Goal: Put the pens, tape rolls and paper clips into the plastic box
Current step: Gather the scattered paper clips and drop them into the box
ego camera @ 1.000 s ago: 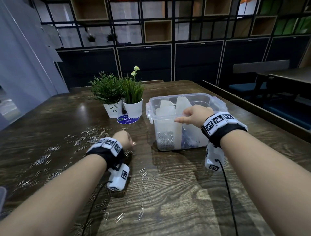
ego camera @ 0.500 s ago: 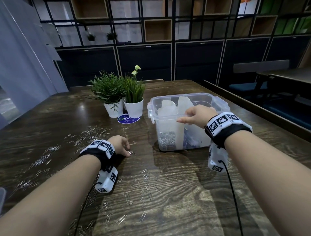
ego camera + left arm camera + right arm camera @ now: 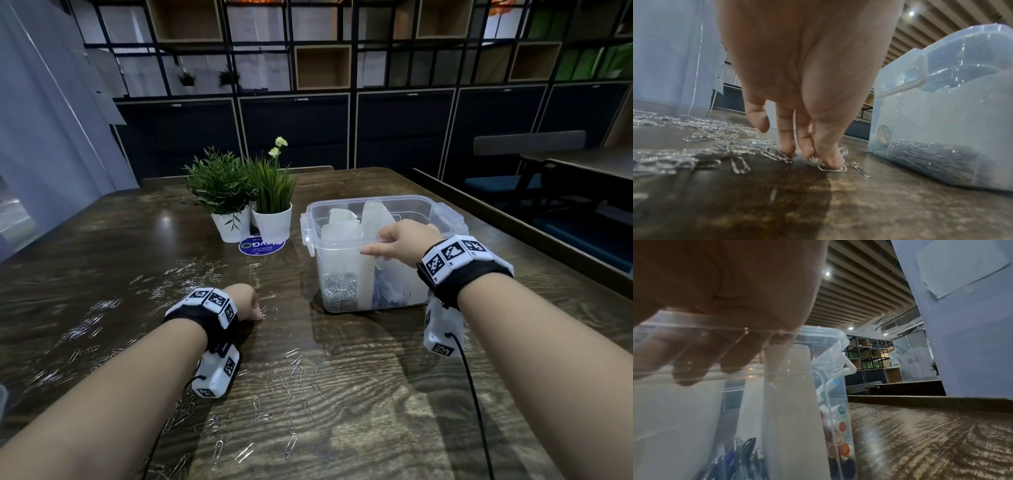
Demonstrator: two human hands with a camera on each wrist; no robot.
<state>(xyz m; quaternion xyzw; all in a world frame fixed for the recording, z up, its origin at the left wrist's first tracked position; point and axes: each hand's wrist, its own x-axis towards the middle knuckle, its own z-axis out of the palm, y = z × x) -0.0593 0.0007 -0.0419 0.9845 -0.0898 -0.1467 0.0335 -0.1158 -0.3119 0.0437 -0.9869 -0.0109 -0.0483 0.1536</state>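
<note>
A clear plastic box (image 3: 315, 209) stands on the wooden table, holding a heap of paper clips (image 3: 339, 291), pens (image 3: 740, 456) and round-capped markers (image 3: 840, 426) between white dividers (image 3: 373, 219). My right hand (image 3: 373, 246) grips the box's near rim, and its fingers (image 3: 694, 356) curl down inside the wall. Left of the box, my left hand (image 3: 253, 306) is down on the table. Its thumb and forefinger (image 3: 813, 155) pinch a paper clip (image 3: 831, 168) against the wood. Several loose paper clips (image 3: 294, 377) lie scattered around it.
Two potted plants (image 3: 233, 192) (image 3: 274, 205) stand behind a round blue sticker (image 3: 262, 246) at mid-table. More clips (image 3: 191, 270) spread to the left and near edge. The table's right edge (image 3: 513, 240) borders a bench.
My left hand has drawn slightly toward me across the table and its fingertips have come down on clips. The right hand keeps its hold on the box rim.
</note>
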